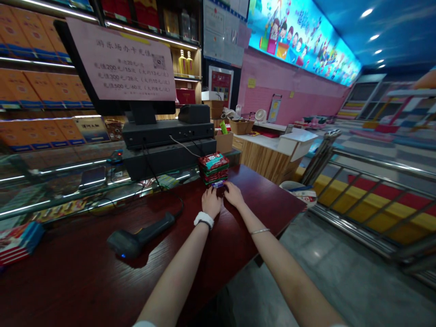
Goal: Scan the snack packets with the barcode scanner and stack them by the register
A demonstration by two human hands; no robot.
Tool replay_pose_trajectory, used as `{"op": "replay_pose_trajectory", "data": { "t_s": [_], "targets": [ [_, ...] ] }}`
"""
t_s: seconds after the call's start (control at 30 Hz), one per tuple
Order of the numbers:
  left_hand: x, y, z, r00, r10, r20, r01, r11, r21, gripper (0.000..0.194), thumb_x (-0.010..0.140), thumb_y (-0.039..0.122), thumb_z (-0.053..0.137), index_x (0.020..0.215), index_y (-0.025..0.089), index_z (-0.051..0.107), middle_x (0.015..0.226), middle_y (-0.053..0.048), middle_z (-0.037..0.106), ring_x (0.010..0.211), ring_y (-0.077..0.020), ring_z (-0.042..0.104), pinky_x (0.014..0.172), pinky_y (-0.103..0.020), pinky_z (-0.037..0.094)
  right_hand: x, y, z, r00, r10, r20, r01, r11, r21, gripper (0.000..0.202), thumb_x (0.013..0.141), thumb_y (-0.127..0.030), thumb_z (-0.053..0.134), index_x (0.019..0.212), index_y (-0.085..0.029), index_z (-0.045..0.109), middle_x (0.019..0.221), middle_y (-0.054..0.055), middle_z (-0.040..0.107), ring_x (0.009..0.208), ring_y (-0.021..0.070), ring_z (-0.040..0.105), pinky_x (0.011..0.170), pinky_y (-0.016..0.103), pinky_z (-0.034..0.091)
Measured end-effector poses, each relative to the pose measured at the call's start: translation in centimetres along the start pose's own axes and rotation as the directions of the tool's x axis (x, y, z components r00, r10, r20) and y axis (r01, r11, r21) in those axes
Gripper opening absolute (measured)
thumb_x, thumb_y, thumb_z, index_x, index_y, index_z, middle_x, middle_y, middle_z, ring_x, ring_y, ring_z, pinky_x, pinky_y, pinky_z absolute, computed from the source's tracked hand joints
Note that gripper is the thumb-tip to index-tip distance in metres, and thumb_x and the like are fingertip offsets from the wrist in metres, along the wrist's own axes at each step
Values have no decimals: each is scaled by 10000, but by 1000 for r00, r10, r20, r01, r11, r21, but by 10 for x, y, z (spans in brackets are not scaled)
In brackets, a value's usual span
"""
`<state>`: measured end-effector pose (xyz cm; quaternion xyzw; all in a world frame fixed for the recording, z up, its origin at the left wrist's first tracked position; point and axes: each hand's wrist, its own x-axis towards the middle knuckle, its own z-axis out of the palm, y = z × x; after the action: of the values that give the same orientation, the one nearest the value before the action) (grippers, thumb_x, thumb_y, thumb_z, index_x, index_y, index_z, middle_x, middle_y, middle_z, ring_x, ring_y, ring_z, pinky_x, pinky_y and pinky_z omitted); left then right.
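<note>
Your left hand (211,203): at purple packet (218,184), grip unclear.
Right hand (234,195): likewise unclear.
Packet stack (214,167): far side; you're likely lining up, next needs light touch.

The packets (214,166) are red, green and teal, the table (262,195) dark red-brown.

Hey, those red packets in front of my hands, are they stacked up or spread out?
Stacked: the red packets lie one above another in a pile on the table, just beyond both hands.
</note>
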<state>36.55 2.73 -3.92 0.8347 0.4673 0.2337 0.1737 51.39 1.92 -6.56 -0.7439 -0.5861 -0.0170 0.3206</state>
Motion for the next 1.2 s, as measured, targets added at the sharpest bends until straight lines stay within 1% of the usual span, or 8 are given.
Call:
{"op": "replay_pose_trajectory", "data": {
  "t_s": [0.2,0.4,0.47,0.63,0.73,0.87,1.0,1.2],
  "targets": [
    [4,-4,0,1000,2,14,-2,1000,10,526,860,157,447,1383,142,501,1510,-108,441,1380,-297,409,1172,-431,312,0,1,-1,1000,2,4,-2,1000,-16,448,793,-108,490,1224,-190,585,1281,96,630,1162,228,588,1045,382,425],
    [0,-6,2,1000,17,-10,-17,999,28,519,862,161,445,1376,178,510,1517,-95,433,1395,-280,398,1176,-429,312,0,-1,-1,1000,7,-12,-7,1000,-26,474,770,-110,501,1235,-155,583,1266,126,633,1155,241,595,1035,382,437],
    [-3,-5,0,1000,21,-12,-21,999,36,517,864,163,446,1378,175,507,1534,-105,405,1404,-283,389,1181,-439,300,-1,-3,-2,999,12,-33,-12,1000,-23,517,770,-120,504,1285,-142,548,1304,142,610,1183,250,582,1044,397,432],
    [-20,-4,-14,999,49,8,-50,996,71,620,864,174,460,1477,195,368,1593,-116,283,1456,-328,283,1190,-540,234,-4,-12,-4,992,-16,-126,6,997,-75,583,849,-208,483,1422,-124,419,1468,179,470,1337,280,460,1107,461,366],
    [-36,-6,-32,997,76,-13,-74,989,126,636,862,180,474,1487,212,355,1598,-98,275,1465,-329,263,1202,-542,198,-10,-21,-6,984,-79,-161,57,989,-137,576,877,-227,462,1442,-134,402,1506,159,432,1377,299,409,1133,510,314],
    [-58,-12,-69,987,145,-73,-132,979,158,625,861,193,490,1477,193,382,1601,-96,268,1467,-325,256,1220,-528,150,-20,-44,-11,968,-127,-215,97,984,-147,556,892,-223,432,1440,-137,412,1510,143,433,1393,294,386,1145,520,288],
    [-76,-25,-105,965,215,-151,-179,959,219,630,856,155,475,1479,175,380,1603,-89,264,1485,-312,208,1231,-539,41,-30,-87,-19,949,-224,-223,199,972,-129,562,909,-263,432,1461,-156,396,1528,128,410,1408,294,363,1158,518,261],
    [-110,-56,-150,956,195,-220,-124,946,299,621,882,201,468,1493,216,357,1599,-69,279,1487,-298,207,1226,-550,71,-47,-165,-27,899,-416,-138,396,906,-152,574,920,-307,461,1481,-213,380,1574,70,336,1437,278,319,1186,483,224]
  ]
}}
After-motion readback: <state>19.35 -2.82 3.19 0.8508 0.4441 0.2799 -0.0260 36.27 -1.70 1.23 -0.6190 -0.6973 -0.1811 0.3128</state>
